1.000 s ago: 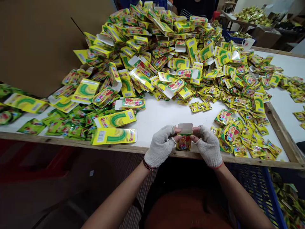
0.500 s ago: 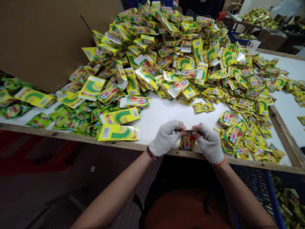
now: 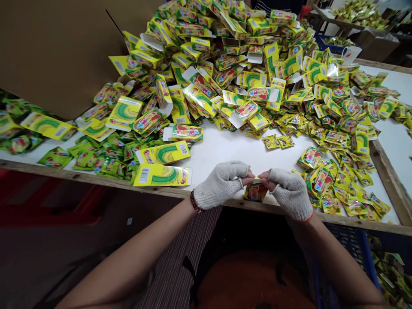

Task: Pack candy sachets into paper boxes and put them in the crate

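A small printed candy box (image 3: 256, 192) stands upright at the table's front edge, its lettered face toward me. My left hand (image 3: 224, 183), in a white fingerless knit glove, pinches the box's top left corner with thumb and fingertips. On the opposite top corner, my right hand (image 3: 287, 190), gloved the same way, grips with its fingers closed. The top of the box looks flat between my fingertips. Left of my hands lie two flattened yellow boxes (image 3: 162, 175). Small yellow candy packets (image 3: 347, 193) lie to the right, with a couple of boxes on them.
A tall heap of yellow boxes (image 3: 206, 77) covers the table's back. Green packets (image 3: 106, 161) lie at left beside a large brown cardboard panel (image 3: 58, 51). Wooden strips edge the white table (image 3: 222, 146). A blue crate (image 3: 370, 262) stands below right. Another person's striped top shows behind the heap.
The box's top flap, raised between my fingers before, now lies pressed down. My hands remain at its top corners. The whole view has shifted slightly.
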The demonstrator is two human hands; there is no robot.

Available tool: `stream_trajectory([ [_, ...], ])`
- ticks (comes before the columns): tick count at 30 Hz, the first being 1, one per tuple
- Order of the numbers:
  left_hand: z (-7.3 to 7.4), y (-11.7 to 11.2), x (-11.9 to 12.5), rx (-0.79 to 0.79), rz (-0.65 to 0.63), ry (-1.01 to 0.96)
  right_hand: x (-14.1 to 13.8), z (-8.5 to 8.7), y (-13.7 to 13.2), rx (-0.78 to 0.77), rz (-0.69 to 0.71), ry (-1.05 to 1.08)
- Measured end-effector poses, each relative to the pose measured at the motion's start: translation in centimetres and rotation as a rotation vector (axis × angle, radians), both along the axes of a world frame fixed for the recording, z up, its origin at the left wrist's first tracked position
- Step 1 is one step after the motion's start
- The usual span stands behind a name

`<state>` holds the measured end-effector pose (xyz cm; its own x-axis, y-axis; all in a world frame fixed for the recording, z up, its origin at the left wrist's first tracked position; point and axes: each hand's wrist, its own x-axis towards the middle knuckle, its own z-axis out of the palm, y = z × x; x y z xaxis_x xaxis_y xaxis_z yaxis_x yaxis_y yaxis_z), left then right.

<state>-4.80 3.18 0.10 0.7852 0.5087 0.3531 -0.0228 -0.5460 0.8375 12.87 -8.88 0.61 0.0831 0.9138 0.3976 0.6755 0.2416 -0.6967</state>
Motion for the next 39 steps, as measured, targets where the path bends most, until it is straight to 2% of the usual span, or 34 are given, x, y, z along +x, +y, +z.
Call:
stream_trajectory([
  [4,-0.7,-0.3,-1.3,0.352,-0.085,-0.025,1.4,-1.4,-1.5,0.080,0.185,-0.160],
  [8,-1.5,-1.0,-2.5,0.671,-0.082,-0.012,1.8,-2.9,-2.9,0.059,0.181,-0.320],
  [11,-1.5,-1.5,-2.7,0.738,-0.064,0.019,0.9,-3.4,-3.0,0.067,0.145,-0.321],
  [14,-1.1,-1.1,-1.7,0.626,-0.072,0.026,0.1,-2.7,-2.4,0.062,0.081,-0.206],
  [17,-1.1,0.5,1.3,0.459,0.031,0.011,1.2,-0.5,-2.3,0.044,-0.176,-0.031],
  [20,-2.0,2.6,6.0,0.423,0.126,0.146,5.0,1.9,-3.5,-0.034,-0.514,0.069],
  [22,-2.7,4.1,9.4,0.440,0.119,0.275,8.1,3.0,-4.7,-0.102,-0.634,-0.004],
  [24,-3.2,5.3,12.1,0.476,0.116,0.366,10.6,3.4,-5.7,-0.151,-0.704,-0.195],
  [26,-3.3,6.2,13.9,0.490,0.124,0.411,11.5,3.4,-6.2,-0.096,-0.760,-0.430],
  [29,-3.2,6.4,14.5,0.482,0.143,0.426,10.1,2.8,-5.8,0.078,-0.713,-0.559],
  [33,-2.7,4.3,12.2,0.370,0.053,0.281,6.0,1.2,-3.4,0.175,-0.514,-0.407],
  [36,-2.1,2.0,9.0,0.264,-0.068,0.130,3.5,-0.1,-1.1,0.030,-0.370,-0.196],
  [39,-1.2,1.3,5.4,0.303,-0.077,0.208,2.0,-1.3,0.4,-0.152,-0.190,-0.015],
])
